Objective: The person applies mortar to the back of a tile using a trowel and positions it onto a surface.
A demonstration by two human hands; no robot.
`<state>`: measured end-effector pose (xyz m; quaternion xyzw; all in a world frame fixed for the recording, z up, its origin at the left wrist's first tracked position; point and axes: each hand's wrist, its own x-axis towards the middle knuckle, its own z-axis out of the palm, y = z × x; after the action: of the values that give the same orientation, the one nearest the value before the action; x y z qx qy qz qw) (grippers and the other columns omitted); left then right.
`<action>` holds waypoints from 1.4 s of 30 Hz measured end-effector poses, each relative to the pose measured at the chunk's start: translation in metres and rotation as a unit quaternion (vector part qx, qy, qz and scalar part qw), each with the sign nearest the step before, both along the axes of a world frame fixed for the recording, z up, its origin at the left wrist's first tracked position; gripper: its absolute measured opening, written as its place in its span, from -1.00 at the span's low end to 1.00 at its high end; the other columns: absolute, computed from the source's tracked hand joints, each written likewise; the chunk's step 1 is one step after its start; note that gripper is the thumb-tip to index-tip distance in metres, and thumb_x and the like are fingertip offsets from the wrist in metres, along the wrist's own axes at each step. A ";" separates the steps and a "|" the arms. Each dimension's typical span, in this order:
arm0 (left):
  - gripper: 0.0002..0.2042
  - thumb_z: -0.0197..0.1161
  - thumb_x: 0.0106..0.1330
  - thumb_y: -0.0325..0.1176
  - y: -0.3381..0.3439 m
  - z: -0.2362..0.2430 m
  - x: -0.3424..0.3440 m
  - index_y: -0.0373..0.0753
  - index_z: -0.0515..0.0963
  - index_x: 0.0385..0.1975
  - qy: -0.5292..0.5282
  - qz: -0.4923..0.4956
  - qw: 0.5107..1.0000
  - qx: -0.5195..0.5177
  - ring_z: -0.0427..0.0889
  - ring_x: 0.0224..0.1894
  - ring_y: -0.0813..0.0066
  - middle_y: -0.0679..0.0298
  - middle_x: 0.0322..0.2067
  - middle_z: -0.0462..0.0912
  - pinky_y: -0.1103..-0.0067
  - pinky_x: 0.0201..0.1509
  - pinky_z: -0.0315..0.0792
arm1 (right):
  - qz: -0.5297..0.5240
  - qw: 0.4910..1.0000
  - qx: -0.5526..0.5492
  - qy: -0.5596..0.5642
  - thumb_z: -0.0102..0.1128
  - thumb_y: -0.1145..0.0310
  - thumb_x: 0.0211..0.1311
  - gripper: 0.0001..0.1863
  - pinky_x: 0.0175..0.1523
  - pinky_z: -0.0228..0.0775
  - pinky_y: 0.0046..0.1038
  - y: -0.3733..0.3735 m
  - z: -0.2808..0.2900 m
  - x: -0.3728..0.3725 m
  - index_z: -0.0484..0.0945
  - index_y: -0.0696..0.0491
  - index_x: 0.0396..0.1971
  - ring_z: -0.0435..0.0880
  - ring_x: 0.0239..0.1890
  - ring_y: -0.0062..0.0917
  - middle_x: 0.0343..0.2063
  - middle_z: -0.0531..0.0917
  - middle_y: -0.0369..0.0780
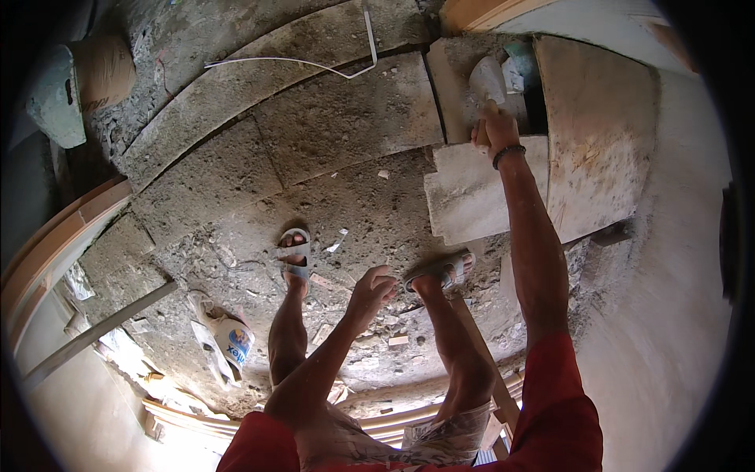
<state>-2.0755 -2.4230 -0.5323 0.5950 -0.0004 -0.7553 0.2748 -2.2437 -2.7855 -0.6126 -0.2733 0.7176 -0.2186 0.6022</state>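
On the rough, dusty concrete floor [338, 118]: flat grey slabs, rubble, a bent white wire [314, 64]. I log my right hand [494, 127] stretched forward, fingers closed around a pale trowel [487, 79] above a block-edged recess [515, 86]; contents unclear. My left hand [373, 288] hangs loose, fingers curled, holding nothing, above sandalled feet.

The floor [346, 118] is rough, matt grey concrete in slabs, dusted with grit and mortar crumbs. The pale block [472, 197] under the right hand [494, 126] looks like coarse, chalky stone or cement. The wall [668, 299] has a smooth, matt plaster finish. The 2 sandals [295, 256] look rubbery and dusty. A thin white wire [314, 63] appears plastic-coated. The wristband [508, 154] is dark and beaded.
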 end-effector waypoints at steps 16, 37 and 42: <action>-0.52 0.07 0.25 -0.29 -0.045 0.008 0.067 -0.39 0.21 0.12 -0.013 0.047 0.999 -0.008 0.57 -0.20 0.33 0.03 -0.10 0.51 0.44 -0.07 0.42 | -0.047 0.985 -0.096 0.134 0.07 0.34 0.08 -0.74 -0.61 0.44 -0.37 -0.062 -0.057 0.112 0.38 0.25 -0.37 0.61 -0.66 -0.32 -0.61 0.58 -0.04; -0.48 0.08 0.24 -0.21 -0.038 0.002 0.080 -0.42 0.22 0.11 -0.024 0.033 0.999 0.016 0.58 -0.21 0.37 0.04 -0.14 0.53 0.52 -0.14 0.41 | -0.015 0.966 -0.235 0.101 0.23 0.39 -0.05 -0.66 -0.45 0.48 -0.35 0.021 -0.027 0.204 0.44 0.21 -0.25 0.61 -0.51 -0.33 -0.44 0.56 -0.05; -0.48 0.07 0.25 -0.20 -0.032 0.004 0.083 -0.42 0.21 0.12 -0.005 0.051 0.999 0.008 0.57 -0.20 0.38 0.05 -0.12 0.51 0.52 -0.13 0.40 | 0.126 0.827 -0.459 0.298 0.16 0.31 -0.05 -0.54 -0.23 0.44 -0.09 -0.035 -0.013 0.218 0.37 0.16 -0.10 0.58 -0.35 0.03 -0.40 0.60 0.09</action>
<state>-1.9925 -2.4551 -0.5286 0.6003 0.0345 -0.7372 0.3082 -2.0259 -2.8210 -0.6252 -0.6584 0.6380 -0.3531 0.1866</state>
